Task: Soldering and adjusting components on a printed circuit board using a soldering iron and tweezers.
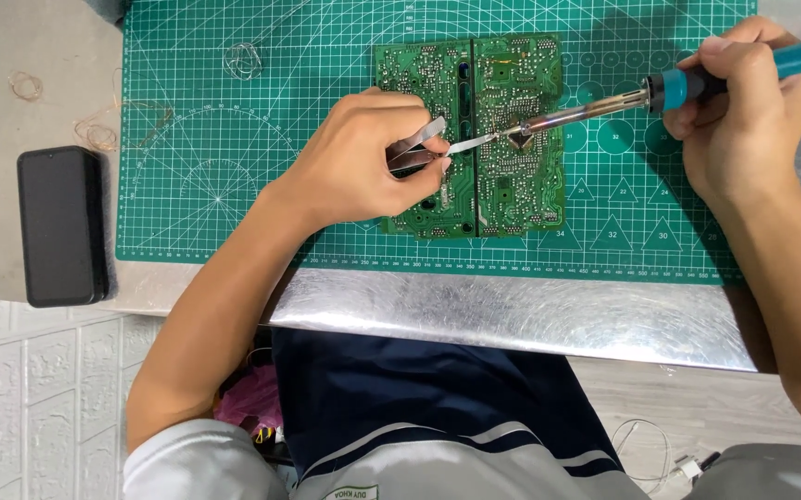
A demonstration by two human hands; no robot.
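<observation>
The left hand (363,162) pinches tweezers (433,146) steady at nine o'clock of the joint on the circuit board (512,185), while the right hand (743,111), gripping the soldering iron (604,106), should touch its tip there only briefly.

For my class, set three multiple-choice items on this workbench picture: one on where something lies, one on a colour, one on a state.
1. Where does the black phone lie?
A. On the circuit board
B. Left of the green cutting mat, off it
C. In the right hand

2. What colour is the soldering iron handle?
A. Red
B. Yellow
C. Teal blue

3. What is the left hand doing?
A. Resting flat and empty
B. Gripping metal tweezers
C. Lifting the mat

Answers:
1 B, the phone sits on the grey surface beside the mat's left edge.
2 C, the grip in the right hand is teal.
3 B, the tweezers point at the circuit board, near the iron's tip.
</observation>
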